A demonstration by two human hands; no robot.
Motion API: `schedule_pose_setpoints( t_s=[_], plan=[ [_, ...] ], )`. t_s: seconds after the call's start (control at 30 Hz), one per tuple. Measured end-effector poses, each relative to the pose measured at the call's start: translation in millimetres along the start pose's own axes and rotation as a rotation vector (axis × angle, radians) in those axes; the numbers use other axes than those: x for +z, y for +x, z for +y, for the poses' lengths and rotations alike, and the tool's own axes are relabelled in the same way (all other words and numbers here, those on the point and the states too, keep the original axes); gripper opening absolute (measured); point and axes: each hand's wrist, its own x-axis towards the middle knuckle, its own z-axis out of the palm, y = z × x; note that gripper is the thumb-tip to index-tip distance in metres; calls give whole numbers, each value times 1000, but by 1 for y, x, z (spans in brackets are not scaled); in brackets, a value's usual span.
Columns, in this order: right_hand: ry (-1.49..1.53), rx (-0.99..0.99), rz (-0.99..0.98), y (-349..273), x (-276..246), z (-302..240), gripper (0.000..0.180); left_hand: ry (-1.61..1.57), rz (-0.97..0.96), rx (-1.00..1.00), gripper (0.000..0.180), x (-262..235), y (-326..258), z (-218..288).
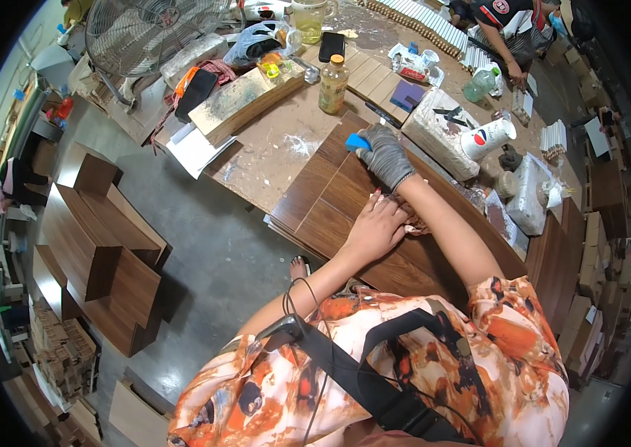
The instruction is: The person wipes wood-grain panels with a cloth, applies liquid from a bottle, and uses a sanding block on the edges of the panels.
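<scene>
The blue block (pixel 356 142) sits on the dark brown wood panel (pixel 345 205), near the corner where the panel's left end meets its far edge, at the worktop's (pixel 262 168) front side. It juts from the fingertip side of the gloved right hand (pixel 385 153), whose fingers pinch it; they hide too much to tell its long axis. The panel's own long axis runs from that left end toward the near right. The bare left hand (pixel 377 226) lies closer to the panel's front edge, near the right wrist, its fingers reaching over a crumpled cloth (pixel 417 224); whether they grip it, I cannot tell. The right hand is plainly nearer the block.
</scene>
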Motion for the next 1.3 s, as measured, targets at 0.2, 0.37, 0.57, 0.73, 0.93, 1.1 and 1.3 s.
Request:
schedule_pose_setpoints(
  t_s=[0.2, 0.37, 0.57, 0.73, 0.93, 1.1, 1.3],
  plan=[
    [-141, 72, 49, 36, 4, 52, 32, -36, 166, 52, 40, 2, -1, 3],
    [-180, 128, 21, 52, 3, 85, 39, -87, 139, 34, 39, 0, 3, 5],
    [-37, 198, 202, 39, 8, 104, 38, -146, 113, 27, 32, -7, 3, 4],
    [598, 456, 201, 12, -7, 128, 45, -218, 174, 12, 28, -2, 6, 0],
    [1462, 555, 97, -84, -55, 42, 43, -118, 346, -164, 24, -9, 6, -10],
    [1795, 565, 119, -144, -49, 56, 45, 54, 190, -185, 30, -25, 35, 3],
    [1696, 540, 92, -158, -45, 57, 57, 225, 150, -154, 52, -19, 64, 4]
  ],
)
